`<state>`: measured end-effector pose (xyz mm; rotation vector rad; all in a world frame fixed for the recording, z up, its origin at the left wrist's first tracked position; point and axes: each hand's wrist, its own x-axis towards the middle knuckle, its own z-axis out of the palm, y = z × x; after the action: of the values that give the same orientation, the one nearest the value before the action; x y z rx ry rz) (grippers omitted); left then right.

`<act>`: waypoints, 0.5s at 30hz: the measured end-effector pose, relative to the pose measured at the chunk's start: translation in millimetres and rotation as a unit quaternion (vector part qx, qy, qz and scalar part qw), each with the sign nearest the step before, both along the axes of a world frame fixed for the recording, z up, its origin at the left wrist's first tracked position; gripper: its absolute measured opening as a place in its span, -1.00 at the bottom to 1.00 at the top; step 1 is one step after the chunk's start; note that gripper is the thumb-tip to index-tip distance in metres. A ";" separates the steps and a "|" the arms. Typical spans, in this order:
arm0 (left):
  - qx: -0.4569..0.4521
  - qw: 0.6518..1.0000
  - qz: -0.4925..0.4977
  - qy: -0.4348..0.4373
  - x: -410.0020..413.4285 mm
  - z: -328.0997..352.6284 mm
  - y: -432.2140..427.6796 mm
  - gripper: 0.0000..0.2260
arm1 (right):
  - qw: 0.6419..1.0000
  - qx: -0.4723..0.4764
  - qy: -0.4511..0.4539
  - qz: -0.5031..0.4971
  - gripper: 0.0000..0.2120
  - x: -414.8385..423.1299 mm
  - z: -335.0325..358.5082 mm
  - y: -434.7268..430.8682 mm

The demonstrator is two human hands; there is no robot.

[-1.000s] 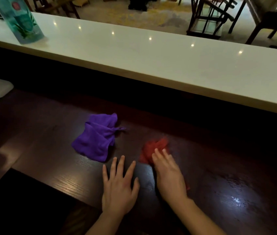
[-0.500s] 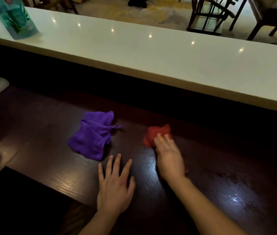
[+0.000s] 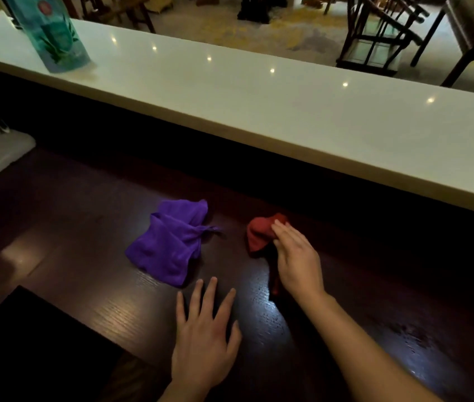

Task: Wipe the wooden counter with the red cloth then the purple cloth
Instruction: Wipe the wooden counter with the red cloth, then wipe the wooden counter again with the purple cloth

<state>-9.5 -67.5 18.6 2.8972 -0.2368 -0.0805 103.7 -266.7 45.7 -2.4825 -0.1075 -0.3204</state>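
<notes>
With the right hand pressing flat on the bunched red cloth, its grip open, and the left hand splayed empty on the wooden worktop, a leftward stroke could drag the purple cloth along.

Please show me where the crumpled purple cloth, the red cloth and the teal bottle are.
crumpled purple cloth (image 3: 169, 245): head view, middle of the fabric.
red cloth (image 3: 259, 232): head view, part left uncovered by the right hand.
teal bottle (image 3: 53, 39): head view, its labelled body.
</notes>
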 end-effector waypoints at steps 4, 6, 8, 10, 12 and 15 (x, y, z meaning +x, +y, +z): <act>-0.003 1.000 -0.002 0.007 -0.1 0.5 0.1 -0.48 | 1.000 0.009 -0.026 0.013 -0.69 40.9 12.5 28.4; -0.005 1.000 -0.003 0.010 0.9 2.2 -0.1 -0.47 | 0.999 -0.001 -0.026 0.030 -0.69 54.2 11.8 40.3; -0.002 1.000 -0.003 0.016 1.5 4.1 -0.8 -0.46 | 0.998 -0.018 -0.009 0.052 -0.67 62.8 6.8 50.9; 0.001 1.000 -0.005 0.018 1.5 5.7 -1.1 -0.46 | 0.995 -0.043 0.033 0.079 -0.64 67.3 -0.6 60.2; 0.001 1.000 -0.007 0.019 1.4 6.5 -1.2 -0.45 | 0.988 -0.079 0.075 0.108 -0.58 68.6 -8.0 65.6; 0.004 1.000 -0.009 0.020 1.7 6.9 -1.7 -0.43 | 0.979 -0.121 0.110 0.123 -0.43 68.1 -11.9 66.4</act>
<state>-7.8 -69.2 25.5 2.8988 -0.2551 -0.1438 171.7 -200.3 33.8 -2.6868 -0.3774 0.0789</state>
